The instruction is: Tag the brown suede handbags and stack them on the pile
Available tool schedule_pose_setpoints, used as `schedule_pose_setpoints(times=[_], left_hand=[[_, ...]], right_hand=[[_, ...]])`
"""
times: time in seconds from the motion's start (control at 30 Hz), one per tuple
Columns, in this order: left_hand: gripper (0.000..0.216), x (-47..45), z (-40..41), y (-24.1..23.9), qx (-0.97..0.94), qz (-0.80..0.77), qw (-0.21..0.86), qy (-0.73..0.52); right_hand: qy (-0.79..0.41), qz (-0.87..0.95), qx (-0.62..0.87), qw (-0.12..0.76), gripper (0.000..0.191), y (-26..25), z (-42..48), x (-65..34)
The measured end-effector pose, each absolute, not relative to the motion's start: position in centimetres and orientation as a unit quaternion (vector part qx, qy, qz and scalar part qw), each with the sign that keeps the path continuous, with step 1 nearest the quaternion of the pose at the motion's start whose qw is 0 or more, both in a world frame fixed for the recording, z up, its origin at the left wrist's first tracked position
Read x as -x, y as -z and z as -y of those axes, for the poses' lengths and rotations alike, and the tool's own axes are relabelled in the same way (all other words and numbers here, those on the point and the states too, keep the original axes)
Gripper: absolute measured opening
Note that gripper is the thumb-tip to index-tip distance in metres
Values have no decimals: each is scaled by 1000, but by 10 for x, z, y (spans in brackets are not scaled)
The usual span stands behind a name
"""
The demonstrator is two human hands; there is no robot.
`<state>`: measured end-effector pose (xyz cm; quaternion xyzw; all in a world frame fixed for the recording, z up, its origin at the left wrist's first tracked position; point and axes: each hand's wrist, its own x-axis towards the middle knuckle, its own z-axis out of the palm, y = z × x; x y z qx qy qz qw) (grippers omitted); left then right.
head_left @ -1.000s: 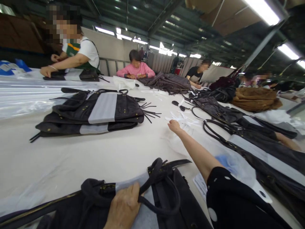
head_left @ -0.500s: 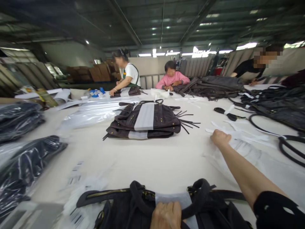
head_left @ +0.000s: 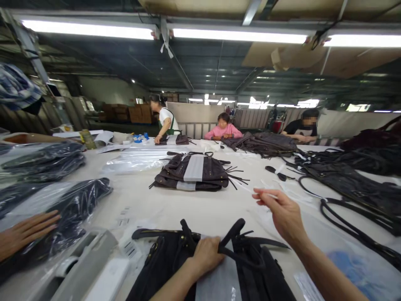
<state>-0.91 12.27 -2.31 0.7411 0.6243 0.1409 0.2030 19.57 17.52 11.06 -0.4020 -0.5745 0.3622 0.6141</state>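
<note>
A dark handbag (head_left: 257, 267) with two loop handles lies in front of me, a pale wrapping band (head_left: 219, 280) round its middle. My left hand (head_left: 206, 253) is closed on the bag's top, at the handles and band. To the right, my right hand (head_left: 285, 213) is raised over the table with its fingers pinched together; a thin white strip (head_left: 273, 195) seems to show between them. Beyond the bag lies a stack of banded dark bags (head_left: 191, 171). Several white strips (head_left: 297, 194) lie past my right hand.
A co-worker's hand (head_left: 28, 232) rests on a plastic-wrapped bag (head_left: 84, 198) at left. Near it stands a grey tape dispenser (head_left: 94, 251). Clear plastic bags (head_left: 134, 159) lie farther back. Dark bags (head_left: 351, 179) and straps cover the right. Several people work across the table.
My right hand has lifted from the white strips and come left toward me, its fist now a pinch. My left hand stays on the bag. The co-worker's hand has appeared at left; the view has tilted up.
</note>
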Motion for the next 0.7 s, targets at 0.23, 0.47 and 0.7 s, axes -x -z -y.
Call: schedule_pose_setpoints(times=[0.23, 0.47, 0.7], left_hand=[[38, 35, -116, -70, -692, -551, 430, -179], [39, 43, -89, -110, -686, -545, 430, -217], [29, 33, -73, -106, -785, -540, 223, -204]], right_hand=[[-432, 680, 365, 467, 9, -86, -4, -184], [-459, 590, 457, 482, 13, -29, 23, -154], [-626, 285, 444, 574, 36, -15, -27, -98]])
